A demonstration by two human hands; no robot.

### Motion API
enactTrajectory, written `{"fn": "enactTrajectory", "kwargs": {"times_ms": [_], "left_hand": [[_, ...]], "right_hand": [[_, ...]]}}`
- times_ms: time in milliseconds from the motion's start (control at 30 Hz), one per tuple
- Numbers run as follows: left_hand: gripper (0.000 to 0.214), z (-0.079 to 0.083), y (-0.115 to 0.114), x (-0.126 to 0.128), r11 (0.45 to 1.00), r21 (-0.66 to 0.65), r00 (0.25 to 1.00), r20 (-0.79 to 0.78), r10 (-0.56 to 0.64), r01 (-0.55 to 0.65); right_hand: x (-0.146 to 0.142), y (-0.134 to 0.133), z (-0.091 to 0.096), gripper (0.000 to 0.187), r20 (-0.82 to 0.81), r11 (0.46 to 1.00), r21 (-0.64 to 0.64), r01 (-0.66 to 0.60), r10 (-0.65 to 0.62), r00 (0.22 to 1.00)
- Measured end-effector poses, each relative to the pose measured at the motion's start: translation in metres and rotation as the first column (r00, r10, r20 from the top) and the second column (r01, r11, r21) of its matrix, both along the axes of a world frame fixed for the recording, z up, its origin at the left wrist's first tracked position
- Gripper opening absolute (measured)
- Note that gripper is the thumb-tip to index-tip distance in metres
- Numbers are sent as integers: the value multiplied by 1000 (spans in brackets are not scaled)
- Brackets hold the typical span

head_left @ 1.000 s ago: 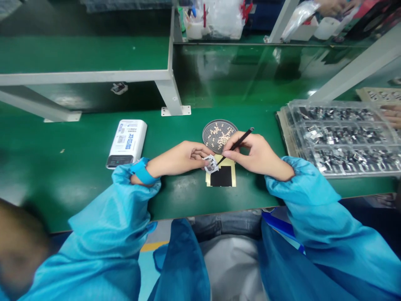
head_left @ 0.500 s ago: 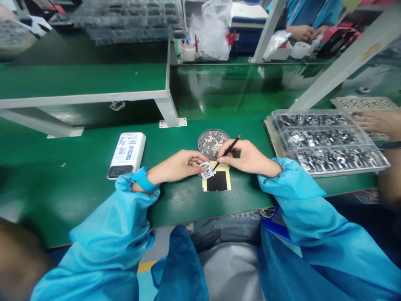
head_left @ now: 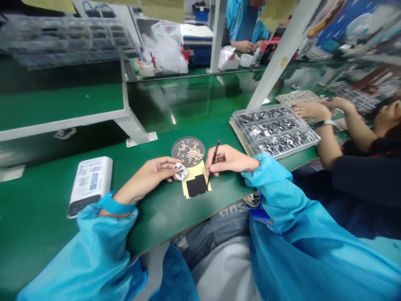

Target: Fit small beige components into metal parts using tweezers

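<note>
My left hand (head_left: 158, 170) pinches a small white plastic part (head_left: 181, 172) with dark spots inside it. In my right hand (head_left: 227, 159) are black tweezers (head_left: 215, 152), held like a pen. Their tip points down at the right edge of a black sheet (head_left: 197, 186), which lies on a yellow backing paper (head_left: 184, 193). Just behind the paper sits a round grey perforated dish (head_left: 177, 151) with many small beige pieces scattered in it. Whether the tweezers grip anything at their tip is too small to tell.
A white box-shaped device (head_left: 90, 184) lies left on the green table (head_left: 159, 225). To the right stands a clear compartment tray (head_left: 275, 127) of small metal parts. A neighbour's hands (head_left: 313, 110) work beyond it. A shelf leg (head_left: 133, 125) is bolted at back left.
The view has swung to the right. My right hand moved the tweezers' tip from the white plastic part to the black sheet's right edge. My left hand still holds the part.
</note>
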State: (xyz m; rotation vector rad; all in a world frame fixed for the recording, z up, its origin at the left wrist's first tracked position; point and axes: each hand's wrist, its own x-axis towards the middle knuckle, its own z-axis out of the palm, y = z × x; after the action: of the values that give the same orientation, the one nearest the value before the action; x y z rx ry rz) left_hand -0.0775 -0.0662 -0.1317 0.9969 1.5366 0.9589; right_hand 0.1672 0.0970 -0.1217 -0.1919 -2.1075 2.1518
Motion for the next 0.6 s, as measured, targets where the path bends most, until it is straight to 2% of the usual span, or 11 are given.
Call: {"fn": "enactTrajectory", "kwargs": {"times_ms": [67,133,200,267,300,333,367,400,433,500,600], "left_hand": [[53,-2,0,1,999,19,997,69,28,-29],[58,-2,-2,7,998,36,991,125,40,-44],[58,-2,-4,14,998,45,988,146,41,-48],[52,-1,-5,23,997,48,988,148,47,-54],[49,0,-5,26,997,51,988,143,53,-61],[47,0,-5,29,996,55,989,134,60,-68],[45,0,-5,32,995,59,991,120,67,-74],[44,1,-4,34,995,61,992,102,71,-78],[44,1,-4,35,996,59,994,86,68,-74],[43,1,-3,35,997,52,996,67,56,-59],[42,-1,-2,33,997,52,996,67,54,-58]], "right_hand": [[26,-7,13,42,-60,995,-23,101,-103,993],[54,-3,30,44,-129,959,-17,282,-282,951],[78,15,46,42,-163,853,97,513,-495,853],[96,42,54,39,-195,620,378,688,-673,714],[103,56,54,38,-191,471,561,681,-727,660],[108,69,52,37,-166,333,727,601,-764,624],[111,80,47,34,-125,235,841,487,-792,597],[112,88,42,31,-87,168,910,380,-817,570],[113,93,36,29,-61,125,946,300,-838,543],[111,96,27,30,-39,98,966,238,-859,510],[108,94,24,35,0,154,956,249,-850,528]]}}
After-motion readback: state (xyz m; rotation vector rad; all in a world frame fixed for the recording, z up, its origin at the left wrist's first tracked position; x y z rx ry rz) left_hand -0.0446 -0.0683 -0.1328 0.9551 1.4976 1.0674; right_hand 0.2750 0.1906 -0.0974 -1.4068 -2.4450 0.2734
